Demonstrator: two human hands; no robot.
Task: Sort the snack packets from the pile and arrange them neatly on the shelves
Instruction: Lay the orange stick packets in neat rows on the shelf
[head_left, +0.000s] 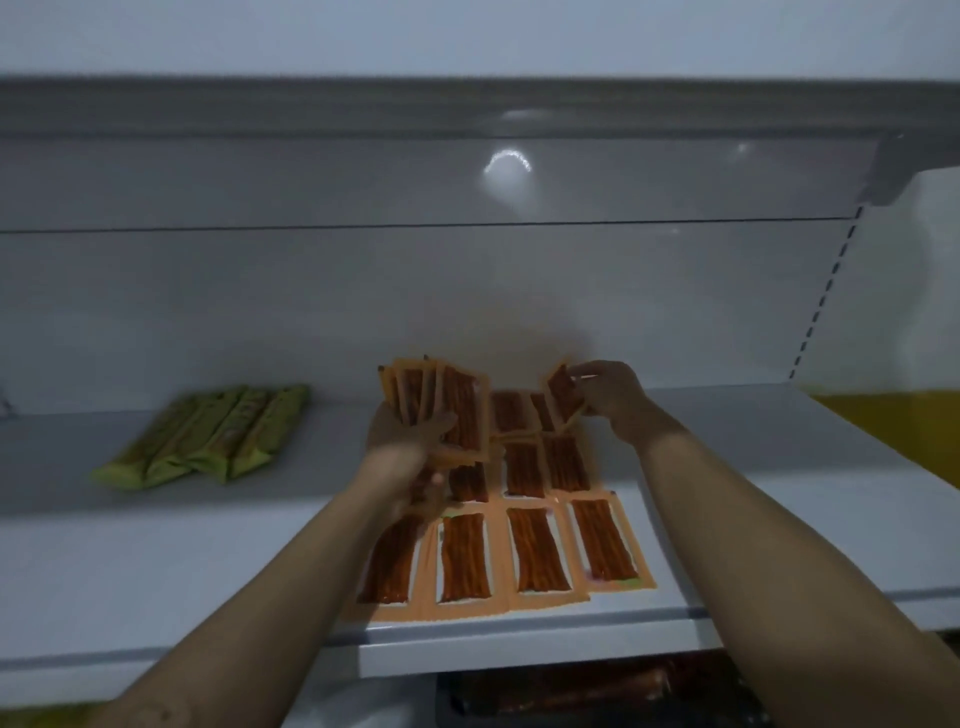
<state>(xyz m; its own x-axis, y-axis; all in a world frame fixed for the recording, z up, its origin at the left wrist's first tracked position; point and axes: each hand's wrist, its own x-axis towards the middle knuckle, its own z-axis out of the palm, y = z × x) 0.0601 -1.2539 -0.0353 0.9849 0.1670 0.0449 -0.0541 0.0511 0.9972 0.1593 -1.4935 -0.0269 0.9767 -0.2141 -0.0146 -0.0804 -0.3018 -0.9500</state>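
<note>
A dim white shelf is stretching across the view, with a glossy white back panel rising behind it and an upper shelf hanging over it. A slotted upright is closing the right end, and a yellow surface is showing beyond it. The orange snack packets are lying flat in rows near the middle of the shelf, the nearest row sitting right at the front edge. Bare shelf is lying open on both sides of them, wider on the left, where a small stack of green packets is resting well apart, close to the back panel. The left hand is gripping a fanned bunch of orange packets, holding them upright above the left rows. The right hand is pinching a single orange packet by its edge, tilted over the back row near the panel. Below the shelf's front lip, dark packets are showing dimly on a lower level.
</note>
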